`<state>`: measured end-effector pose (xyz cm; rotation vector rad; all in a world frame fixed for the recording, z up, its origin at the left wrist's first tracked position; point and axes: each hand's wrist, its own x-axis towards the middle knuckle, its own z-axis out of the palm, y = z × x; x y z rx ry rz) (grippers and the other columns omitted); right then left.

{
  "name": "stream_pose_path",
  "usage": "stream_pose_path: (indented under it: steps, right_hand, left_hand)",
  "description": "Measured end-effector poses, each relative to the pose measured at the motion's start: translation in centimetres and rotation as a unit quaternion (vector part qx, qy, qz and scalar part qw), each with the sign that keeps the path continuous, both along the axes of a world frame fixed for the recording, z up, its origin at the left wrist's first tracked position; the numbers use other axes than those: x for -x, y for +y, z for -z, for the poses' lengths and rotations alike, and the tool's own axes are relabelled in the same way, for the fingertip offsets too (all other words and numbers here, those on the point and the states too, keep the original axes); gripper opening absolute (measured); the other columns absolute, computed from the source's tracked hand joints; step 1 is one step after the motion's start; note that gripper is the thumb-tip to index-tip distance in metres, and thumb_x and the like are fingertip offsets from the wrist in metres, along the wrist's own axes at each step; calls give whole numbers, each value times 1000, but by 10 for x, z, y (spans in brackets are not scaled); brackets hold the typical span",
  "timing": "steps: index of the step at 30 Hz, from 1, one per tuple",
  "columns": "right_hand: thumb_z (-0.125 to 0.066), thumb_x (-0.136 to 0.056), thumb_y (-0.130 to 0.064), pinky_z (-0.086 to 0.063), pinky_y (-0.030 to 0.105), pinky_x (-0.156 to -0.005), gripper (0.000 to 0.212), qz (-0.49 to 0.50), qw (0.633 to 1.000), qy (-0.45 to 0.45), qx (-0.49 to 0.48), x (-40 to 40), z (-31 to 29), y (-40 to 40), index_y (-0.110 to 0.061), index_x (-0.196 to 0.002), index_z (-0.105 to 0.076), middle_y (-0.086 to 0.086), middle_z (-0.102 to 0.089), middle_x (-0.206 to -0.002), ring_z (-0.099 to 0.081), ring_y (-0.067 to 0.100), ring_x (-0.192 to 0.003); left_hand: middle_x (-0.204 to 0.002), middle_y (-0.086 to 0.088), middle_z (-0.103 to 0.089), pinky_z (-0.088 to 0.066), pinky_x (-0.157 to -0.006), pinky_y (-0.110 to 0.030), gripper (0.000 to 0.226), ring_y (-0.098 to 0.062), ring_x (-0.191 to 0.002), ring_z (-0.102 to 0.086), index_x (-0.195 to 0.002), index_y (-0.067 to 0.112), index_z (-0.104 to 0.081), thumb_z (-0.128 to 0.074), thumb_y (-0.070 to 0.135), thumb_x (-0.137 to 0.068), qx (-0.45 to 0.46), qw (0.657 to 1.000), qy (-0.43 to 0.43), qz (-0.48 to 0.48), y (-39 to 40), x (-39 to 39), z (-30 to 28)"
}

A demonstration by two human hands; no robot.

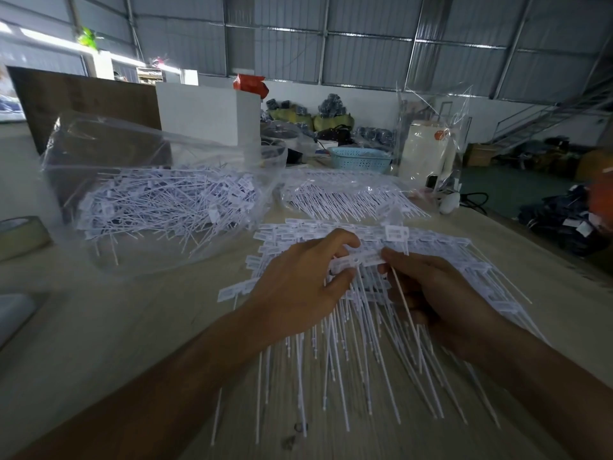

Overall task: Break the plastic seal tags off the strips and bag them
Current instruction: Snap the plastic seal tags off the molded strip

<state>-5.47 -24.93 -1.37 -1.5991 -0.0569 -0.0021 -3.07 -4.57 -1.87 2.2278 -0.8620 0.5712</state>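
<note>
Strips of white plastic seal tags (335,330) lie fanned out on the wooden table (139,330) in front of me, flat heads away from me and thin tails toward me. My left hand (298,287) grips the head end of one strip (358,260) between fingers and thumb. My right hand (434,293) pinches the same strip from the right, with one loose tag tail running down across its palm. A clear plastic bag (159,194) at the left lies open and holds a heap of separated tags.
More tag strips (351,197) lie in clear wrap beyond the pile. A tape roll (20,235) sits at the left edge. A blue basket (361,159), a white box (207,111) and a brown board (86,101) stand at the back. The table's right edge drops to the floor.
</note>
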Motion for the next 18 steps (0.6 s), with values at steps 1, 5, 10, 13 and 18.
stream_pose_path:
  steps: [1, 5, 10, 13, 18]
  right_hand:
    - [-69, -85, -43, -21, 28, -44, 29, 1, 1000, -1, -1, 0, 0, 0, -19, -69, -73, 6, -24, -66, -18, 20, -57]
    - [-71, -79, -48, -19, 31, -47, 30, -2, 1000, -9, 2, 1, 0, 0, -19, -71, -73, 5, -24, -65, -19, 19, -56]
    - [-62, -87, -48, -23, 26, -44, 41, -10, 991, -78, 110, 4, -1, 1, -7, -82, -67, -4, -32, -52, -26, 12, -46]
    - [-58, -84, -49, -26, 23, -44, 49, 3, 974, -134, 182, 5, -3, 3, -1, -83, -67, -5, -34, -49, -28, 10, -42]
    - [-60, -91, -38, -28, 21, -44, 55, 2, 967, -152, 202, 5, -3, 3, 17, -88, -52, 3, -29, -54, -26, 11, -44]
  left_hand:
    - [-108, 13, -68, -55, -76, -38, 28, -12, -91, -65, -120, 37, -51, -61, 35, -94, -6, 1000, -9, -10, 0, 0, 0]
    - [-106, 12, -68, -51, -77, -32, 23, -9, -95, -61, -115, 32, -58, -62, 39, -94, -39, 998, -42, -31, 2, -1, -1]
    - [-101, 11, -71, -52, -78, -33, 16, -7, -91, -63, -110, 26, -66, -58, 31, -98, -22, 999, -17, -17, 3, -5, 0]
    - [-89, 13, -71, -54, -75, -37, 13, -5, -82, -65, -100, 20, -71, -58, 23, -99, 4, 999, 18, 28, 4, -8, 0]
    - [-84, 3, -73, -53, -72, -41, 17, -19, -74, -68, -94, 14, -73, -59, 23, -98, 9, 996, 77, 49, 4, -13, 0]
